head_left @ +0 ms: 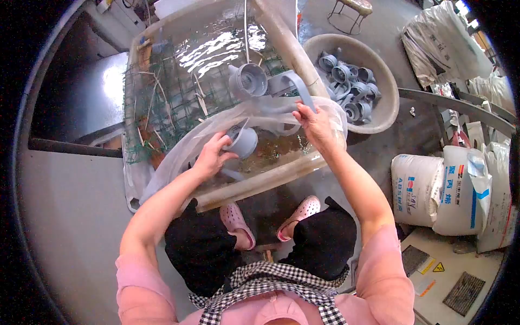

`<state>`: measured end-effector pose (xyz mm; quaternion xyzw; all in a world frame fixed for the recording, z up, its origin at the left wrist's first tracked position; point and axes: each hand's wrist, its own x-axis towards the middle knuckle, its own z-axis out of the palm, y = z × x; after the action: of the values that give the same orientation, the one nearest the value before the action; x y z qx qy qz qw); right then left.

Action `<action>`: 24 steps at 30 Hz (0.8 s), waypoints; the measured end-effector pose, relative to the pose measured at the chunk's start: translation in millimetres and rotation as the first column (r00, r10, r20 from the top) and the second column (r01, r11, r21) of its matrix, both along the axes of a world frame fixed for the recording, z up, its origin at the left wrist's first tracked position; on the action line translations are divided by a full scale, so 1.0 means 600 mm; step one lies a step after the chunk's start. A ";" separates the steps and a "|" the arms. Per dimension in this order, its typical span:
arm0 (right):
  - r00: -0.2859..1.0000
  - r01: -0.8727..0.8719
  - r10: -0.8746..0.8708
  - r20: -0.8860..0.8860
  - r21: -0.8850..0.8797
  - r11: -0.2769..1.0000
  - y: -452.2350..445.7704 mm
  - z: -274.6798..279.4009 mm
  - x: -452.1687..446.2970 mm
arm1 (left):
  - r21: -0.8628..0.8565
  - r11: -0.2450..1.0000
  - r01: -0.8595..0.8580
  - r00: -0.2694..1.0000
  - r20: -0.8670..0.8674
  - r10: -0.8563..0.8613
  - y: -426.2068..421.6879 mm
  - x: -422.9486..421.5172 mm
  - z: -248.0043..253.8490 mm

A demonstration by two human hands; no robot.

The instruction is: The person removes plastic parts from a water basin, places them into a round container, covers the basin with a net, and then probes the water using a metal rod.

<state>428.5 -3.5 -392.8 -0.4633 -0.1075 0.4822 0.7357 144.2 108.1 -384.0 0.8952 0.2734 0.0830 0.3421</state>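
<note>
My left hand (212,156) grips the side of a grey plastic cup-shaped part (245,142), thumb and fingers around its edge, over the front of a water tub (254,183). To the right, my right hand (314,123) pinches the end of a curved grey plastic strip (299,86). The strip arches up and left toward another grey cup-shaped part (248,81) with a ringed inside, above the water. Whether strip and cup are one piece I cannot tell. A translucent plastic sheet (179,145) drapes across the tub under both hands.
A round basin (391,103) at upper right holds several similar grey parts (355,89). Green netting (157,103) lies in the water at left. Filled sacks (417,187) stand at right, near a stool (355,6) farther back. My feet in pink clogs (238,222) are below the tub.
</note>
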 end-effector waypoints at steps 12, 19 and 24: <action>0.972 -0.026 0.034 -0.231 0.038 0.999 0.016 -0.052 -0.025 | -0.882 0.307 -0.358 0.462 0.119 0.879 0.066 0.120 0.056; 0.966 0.145 -0.179 0.186 0.181 0.973 0.032 -0.036 0.172 | -0.907 0.409 -0.097 0.644 0.256 0.721 0.099 0.369 0.027; 0.883 0.394 -0.354 0.308 -0.077 0.916 0.071 0.025 0.293 | -0.611 0.789 -0.069 0.951 0.198 0.236 0.102 0.383 0.105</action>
<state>604.4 38.8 -377.9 -0.5899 -0.0885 0.2646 0.7577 374.1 169.0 -320.7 0.6971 0.3096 0.1385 0.6316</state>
